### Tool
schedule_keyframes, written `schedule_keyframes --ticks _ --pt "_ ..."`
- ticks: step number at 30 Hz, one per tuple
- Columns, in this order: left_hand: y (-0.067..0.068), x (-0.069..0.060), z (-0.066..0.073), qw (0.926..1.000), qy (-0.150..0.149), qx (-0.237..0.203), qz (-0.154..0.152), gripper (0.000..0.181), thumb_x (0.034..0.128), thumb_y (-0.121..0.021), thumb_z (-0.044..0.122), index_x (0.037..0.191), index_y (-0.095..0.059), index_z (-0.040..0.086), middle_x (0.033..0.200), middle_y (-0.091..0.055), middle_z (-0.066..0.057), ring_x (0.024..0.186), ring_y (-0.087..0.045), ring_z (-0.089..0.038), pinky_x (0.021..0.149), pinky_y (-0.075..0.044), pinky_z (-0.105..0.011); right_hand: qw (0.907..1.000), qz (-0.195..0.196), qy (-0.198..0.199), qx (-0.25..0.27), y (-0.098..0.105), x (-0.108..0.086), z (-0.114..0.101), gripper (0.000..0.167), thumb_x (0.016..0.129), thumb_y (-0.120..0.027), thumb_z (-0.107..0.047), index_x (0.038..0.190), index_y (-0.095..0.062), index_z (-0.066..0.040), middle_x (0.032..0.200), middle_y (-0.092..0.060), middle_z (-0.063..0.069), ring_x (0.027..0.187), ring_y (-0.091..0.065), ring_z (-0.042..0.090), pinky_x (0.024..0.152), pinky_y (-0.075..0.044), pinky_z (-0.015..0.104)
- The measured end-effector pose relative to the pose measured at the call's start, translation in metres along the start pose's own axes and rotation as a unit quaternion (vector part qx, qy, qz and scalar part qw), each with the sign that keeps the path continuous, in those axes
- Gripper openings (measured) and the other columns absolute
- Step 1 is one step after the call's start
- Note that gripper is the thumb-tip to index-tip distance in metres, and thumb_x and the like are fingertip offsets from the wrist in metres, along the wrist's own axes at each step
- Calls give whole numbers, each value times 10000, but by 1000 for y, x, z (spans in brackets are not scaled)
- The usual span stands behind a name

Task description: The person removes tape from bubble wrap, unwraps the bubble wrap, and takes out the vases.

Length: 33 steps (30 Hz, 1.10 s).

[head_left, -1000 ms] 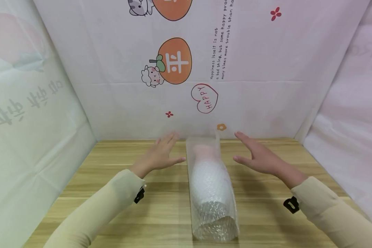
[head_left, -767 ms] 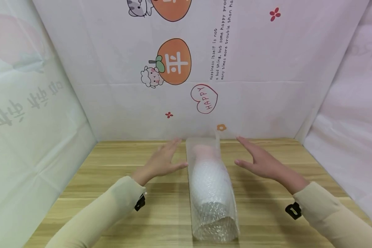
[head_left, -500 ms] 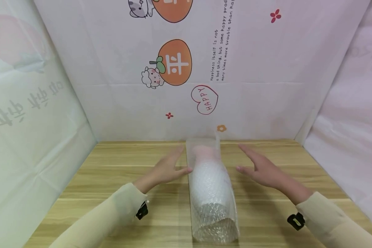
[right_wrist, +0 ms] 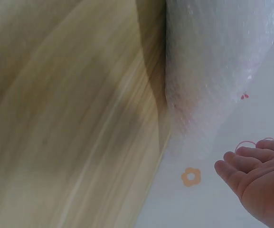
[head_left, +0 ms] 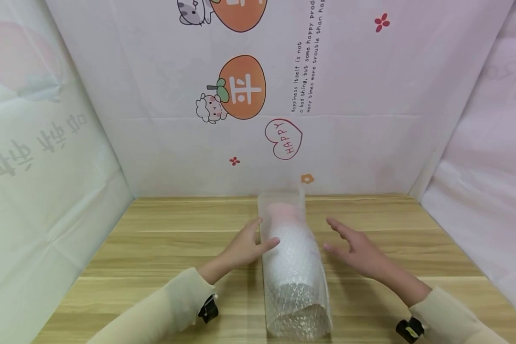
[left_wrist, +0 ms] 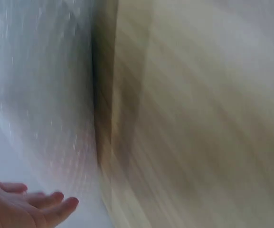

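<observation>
A roll of bubble wrap (head_left: 294, 267) lies lengthwise on the table, wrapped around a whitish, rounded thing with a pinkish narrower far end. What is inside shows only dimly. My left hand (head_left: 245, 246) is at its left side, fingers extended, the thumb reaching over the wrap's edge; whether it touches cannot be told. On the other side my right hand (head_left: 363, 253) hovers with fingers spread and a gap to the wrap. The left wrist view shows the left fingers (left_wrist: 56, 211) near the pinkish end, and the right wrist view shows the right hand (right_wrist: 260, 178) with nothing in it.
The table (head_left: 172, 239) has a wood-grain top. A white printed cloth (head_left: 361, 143) hangs behind it, and further cloths hang at the left (head_left: 60, 191) and right (head_left: 481, 191) sides. Each wrist carries a small black device.
Both hands have come down and nearer to me. The left hand has also moved right, up to the bubble wrap's side. The wrapped thing has stayed in place.
</observation>
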<state>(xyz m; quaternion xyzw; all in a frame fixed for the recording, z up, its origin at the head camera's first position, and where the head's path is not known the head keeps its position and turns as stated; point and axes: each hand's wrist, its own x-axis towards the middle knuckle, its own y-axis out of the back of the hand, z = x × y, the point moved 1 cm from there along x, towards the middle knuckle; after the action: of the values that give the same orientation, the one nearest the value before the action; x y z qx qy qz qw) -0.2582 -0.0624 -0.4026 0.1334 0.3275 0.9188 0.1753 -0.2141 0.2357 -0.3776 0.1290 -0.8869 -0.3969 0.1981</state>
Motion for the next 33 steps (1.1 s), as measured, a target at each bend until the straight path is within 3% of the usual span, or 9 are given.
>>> schedule_keyframes --ticks 3,10,23,27,33 --pt "-8 -1 5 9995 61 -220 195 977 879 -596 600 1498 -239 -66 1535 -261 -236 1400 -260 -371 1115 -256 -506 9997 42 -67 233 -5 -3 -1 674 973 -600 -308 1472 -331 57 1438 -403 291 1195 -445 564 924 -429 621" --pt "-24 1 8 9941 182 -870 621 984 874 -666 492 1479 -197 -126 1510 -245 -313 1390 -250 -416 1123 -229 -508 9963 11 -496 703 -16 -10 -4 646 983 -581 -330 1461 -360 43 1420 -423 297 1214 -444 542 943 -420 609" --pt "-39 1 8 9905 428 -1203 517 1071 864 -668 513 1480 -97 -152 1536 -120 -337 1420 -142 -420 1138 -177 -498 9880 -144 -418 1483 -32 -13 -13 597 990 -576 -258 1398 -387 134 1396 -439 317 1279 -431 449 1014 -377 552" --pt "-43 2 7 9898 610 -1202 457 1104 862 -646 556 1492 -57 -133 1551 -46 -327 1436 -65 -402 1146 -139 -502 9821 -129 -552 1798 -38 -15 -16 557 987 -580 -229 1382 -416 128 1388 -463 297 1295 -427 417 1023 -373 536" --pt "-47 2 7 9876 585 -1346 562 1097 863 -658 529 1496 -47 -126 1555 -41 -319 1437 -63 -401 1144 -138 -511 9699 -53 -1094 2176 -45 -18 -20 624 973 -599 -235 1408 -360 144 1407 -424 318 1299 -422 421 1008 -422 453"
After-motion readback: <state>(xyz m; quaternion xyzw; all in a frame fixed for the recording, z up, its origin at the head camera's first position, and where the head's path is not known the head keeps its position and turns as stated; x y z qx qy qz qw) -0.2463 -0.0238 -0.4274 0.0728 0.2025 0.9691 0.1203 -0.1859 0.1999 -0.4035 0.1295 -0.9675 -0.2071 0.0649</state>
